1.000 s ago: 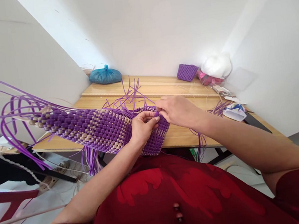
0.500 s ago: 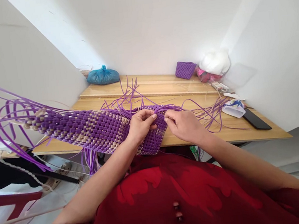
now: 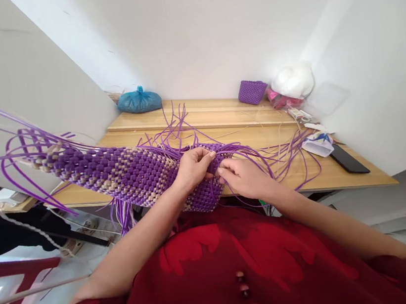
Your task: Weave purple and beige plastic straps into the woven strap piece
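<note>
A long woven piece of purple and beige plastic strands reaches from the left across the table's front edge to my hands. Loose purple strands fan out from its far side and right end. My left hand is closed at the right part of the weave, thumb and forefinger pinching a purple strand. Close beside it, my right hand pinches a purple strand at the weave's surface. The fingertips of both hands nearly meet, and they partly hide the strands between them.
On the wooden table a blue tied bag stands back left. Back right are a small purple woven pouch and a white bag. A black phone-like slab lies right. A red stool is at lower left.
My right hand has moved left and slightly down, closer to my left hand. Some loose strands on the right have shifted. My left hand stays almost in place.
</note>
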`<control>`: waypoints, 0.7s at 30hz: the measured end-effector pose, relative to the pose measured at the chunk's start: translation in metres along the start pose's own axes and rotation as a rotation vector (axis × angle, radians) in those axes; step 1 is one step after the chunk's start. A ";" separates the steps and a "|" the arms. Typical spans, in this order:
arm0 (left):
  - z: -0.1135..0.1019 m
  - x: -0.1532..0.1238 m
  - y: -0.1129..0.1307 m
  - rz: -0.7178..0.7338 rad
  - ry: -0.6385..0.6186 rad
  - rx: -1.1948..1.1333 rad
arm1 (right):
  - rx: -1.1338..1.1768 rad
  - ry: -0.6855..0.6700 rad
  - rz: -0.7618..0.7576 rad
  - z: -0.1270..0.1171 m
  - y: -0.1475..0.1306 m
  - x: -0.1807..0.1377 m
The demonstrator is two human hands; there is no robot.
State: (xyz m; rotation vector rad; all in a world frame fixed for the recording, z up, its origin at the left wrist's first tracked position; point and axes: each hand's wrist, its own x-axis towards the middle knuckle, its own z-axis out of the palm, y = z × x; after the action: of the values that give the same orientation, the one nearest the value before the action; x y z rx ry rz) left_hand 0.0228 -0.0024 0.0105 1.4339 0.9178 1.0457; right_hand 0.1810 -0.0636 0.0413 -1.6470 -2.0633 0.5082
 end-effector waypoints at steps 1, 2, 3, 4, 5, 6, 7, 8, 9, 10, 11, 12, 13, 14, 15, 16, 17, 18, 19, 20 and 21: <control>0.000 0.000 0.001 0.001 0.000 0.007 | -0.021 0.040 -0.007 0.000 -0.004 0.001; 0.000 -0.001 0.001 0.002 -0.002 0.013 | -0.008 0.059 -0.005 0.000 -0.008 0.002; 0.000 -0.001 0.002 0.006 -0.004 0.018 | 0.025 0.071 0.004 0.001 -0.010 0.004; -0.001 -0.001 0.002 0.010 -0.007 0.020 | 0.074 0.076 0.017 0.001 -0.012 0.005; -0.001 -0.002 0.002 0.014 -0.013 0.019 | 0.136 0.062 0.033 0.002 -0.013 0.006; -0.002 -0.002 0.002 0.015 -0.020 0.013 | 0.212 0.029 0.052 0.002 -0.013 0.007; -0.002 -0.002 0.002 0.013 -0.030 0.003 | 0.298 -0.017 0.070 0.003 -0.011 0.007; -0.002 -0.002 0.002 0.011 -0.038 -0.011 | 0.391 -0.065 0.085 0.005 -0.010 0.008; -0.002 -0.001 0.001 0.009 -0.041 -0.027 | 0.486 -0.103 0.098 0.006 -0.007 0.008; -0.001 -0.001 0.000 0.009 -0.039 -0.043 | 0.568 -0.130 0.106 0.008 -0.005 0.008; -0.001 -0.001 0.000 0.012 -0.033 -0.058 | 0.618 -0.136 0.111 0.010 -0.002 0.008; -0.001 -0.001 -0.001 0.015 -0.027 -0.070 | 0.629 -0.120 0.114 0.012 0.001 0.008; -0.001 -0.002 -0.002 0.017 -0.024 -0.078 | 0.610 -0.101 0.121 0.014 0.003 0.007; -0.002 -0.002 -0.002 0.019 -0.027 -0.086 | 0.578 -0.088 0.137 0.015 0.005 0.007; -0.002 -0.003 -0.002 0.015 -0.041 -0.091 | 0.547 -0.083 0.154 0.016 0.006 0.007; -0.003 -0.004 -0.001 0.008 -0.060 -0.097 | 0.529 -0.084 0.171 0.017 0.006 0.007; -0.004 -0.005 -0.001 -0.004 -0.080 -0.102 | 0.531 -0.085 0.186 0.017 0.006 0.007; -0.005 -0.006 0.000 -0.017 -0.093 -0.106 | 0.546 -0.091 0.194 0.017 0.005 0.007; -0.005 -0.007 0.000 -0.029 -0.095 -0.107 | 0.563 -0.095 0.195 0.017 0.003 0.007; -0.005 -0.007 0.000 -0.039 -0.085 -0.108 | 0.572 -0.098 0.193 0.017 0.002 0.007; -0.005 -0.007 0.000 -0.043 -0.064 -0.106 | 0.566 -0.103 0.191 0.016 0.001 0.007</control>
State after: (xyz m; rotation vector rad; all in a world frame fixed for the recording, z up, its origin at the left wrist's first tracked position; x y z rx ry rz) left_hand 0.0160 -0.0075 0.0099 1.3467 0.8315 0.9959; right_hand 0.1714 -0.0565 0.0285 -1.4891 -1.6188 1.1415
